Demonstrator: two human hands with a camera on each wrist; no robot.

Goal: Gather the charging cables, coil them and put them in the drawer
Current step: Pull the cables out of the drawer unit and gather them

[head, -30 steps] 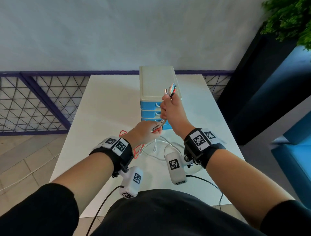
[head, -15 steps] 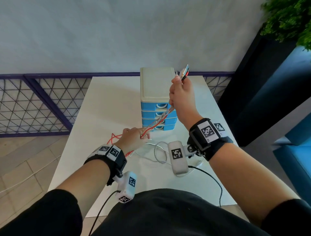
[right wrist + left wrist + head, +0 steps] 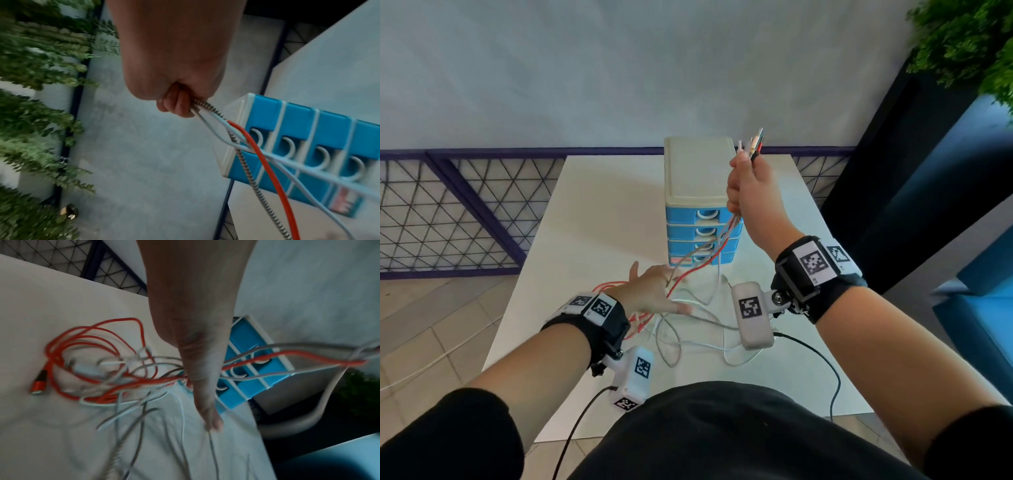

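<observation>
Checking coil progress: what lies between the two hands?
Taut cables run from right hand down to left hand, crossing the drawer unit; head view.

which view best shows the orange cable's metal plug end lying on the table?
Left wrist: the orange plug lies on the white table, at the far left of the cable tangle, beside the left hand. Head view: the left forearm hides that end. Right wrist: only the orange cable running down from the right hand.

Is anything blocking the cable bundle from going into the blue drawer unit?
Yes: all four blue drawers look shut, so one must be opened. The right hand grips the cable ends; the uncoiled red, white and braided cables trail across the drawer fronts.
</observation>
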